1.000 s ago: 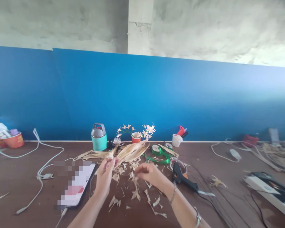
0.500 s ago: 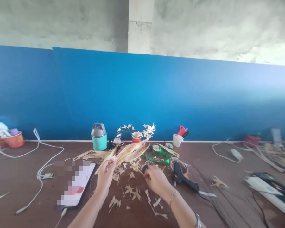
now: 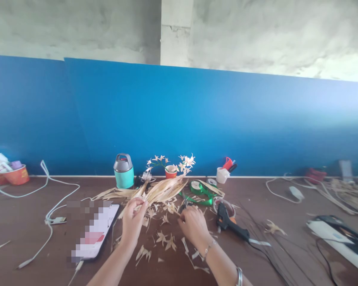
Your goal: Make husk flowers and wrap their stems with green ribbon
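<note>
My left hand (image 3: 133,222) is raised over the brown table (image 3: 24,230), fingers pinched on a dried corn husk strip (image 3: 140,194) that runs up towards the husk pile (image 3: 164,190). My right hand (image 3: 193,224) lies lower on the table to the right, fingers curled over the handles of scissors (image 3: 183,206). Small husk flowers and cut scraps (image 3: 165,238) are scattered between and below both hands.
A phone (image 3: 95,232) on a white cable lies left of my left hand. A black glue gun (image 3: 231,224) and tape rolls lie right. At the blue wall stand a teal flask (image 3: 123,171), a cup of husk flowers (image 3: 170,167) and green ribbon (image 3: 201,192). A power strip (image 3: 337,236) sits far right.
My right hand has moved down and away from my left hand to the scissors on the table. My left hand keeps its grip on the husk strip, almost still.
</note>
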`<state>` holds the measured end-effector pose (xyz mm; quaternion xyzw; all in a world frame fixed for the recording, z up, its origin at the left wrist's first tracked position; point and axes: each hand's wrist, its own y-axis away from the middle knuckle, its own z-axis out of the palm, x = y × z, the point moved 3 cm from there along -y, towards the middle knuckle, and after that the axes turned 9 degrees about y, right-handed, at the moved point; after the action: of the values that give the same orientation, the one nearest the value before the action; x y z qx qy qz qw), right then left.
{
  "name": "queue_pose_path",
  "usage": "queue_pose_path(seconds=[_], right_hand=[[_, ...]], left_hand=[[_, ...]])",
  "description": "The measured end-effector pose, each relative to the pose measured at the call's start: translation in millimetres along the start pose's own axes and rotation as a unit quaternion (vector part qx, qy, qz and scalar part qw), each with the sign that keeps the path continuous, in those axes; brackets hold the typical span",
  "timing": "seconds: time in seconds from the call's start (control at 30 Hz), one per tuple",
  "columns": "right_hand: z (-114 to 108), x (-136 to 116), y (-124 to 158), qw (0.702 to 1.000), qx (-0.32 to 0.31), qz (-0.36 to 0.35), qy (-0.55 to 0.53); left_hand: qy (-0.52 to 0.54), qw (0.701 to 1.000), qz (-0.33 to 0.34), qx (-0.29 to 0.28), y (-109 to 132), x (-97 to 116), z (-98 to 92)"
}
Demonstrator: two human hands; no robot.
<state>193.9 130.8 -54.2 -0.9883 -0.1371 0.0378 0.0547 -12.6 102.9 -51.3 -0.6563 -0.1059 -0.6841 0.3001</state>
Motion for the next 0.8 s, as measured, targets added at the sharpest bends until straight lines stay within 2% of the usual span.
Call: queue_pose_path(seconds=[0.17, 0.33, 0.4, 0.6, 0.7, 0.8], right_hand=[[2.9, -5.3, -0.7, 1.0, -0.008, -0.002, 0.025], [5.1, -4.3, -0.2, 0.999, -0.027, -0.016, 0.033], [5.2, -3.3, -0.2, 0.999, -0.026, -0.019, 0.03], [-3.6, 1.1, 1.3, 1.0, 0.0, -0.02, 0.018], [-3.4, 1.1, 1.3, 0.999, -0.008, -0.03, 0.02], [1.1, -1.7, -0.3, 0.998, -0.024, -0.043, 0.029]], left_hand=[[0.007, 1.0, 0.001, -0.009, 2.6, 2.5, 2.1], [0.08, 0.991, -0.099, -0.047, 4.0, -2.8, 5.7], [0.11, 0.985, -0.114, -0.062, 3.8, -3.9, 6.8], [0.123, 0.98, -0.128, -0.092, 4.3, -7.0, 9.0], [0.123, 0.98, -0.124, -0.099, 6.6, -5.2, 10.4], [0.122, 0.981, -0.126, -0.081, 8.8, -1.6, 10.6]])
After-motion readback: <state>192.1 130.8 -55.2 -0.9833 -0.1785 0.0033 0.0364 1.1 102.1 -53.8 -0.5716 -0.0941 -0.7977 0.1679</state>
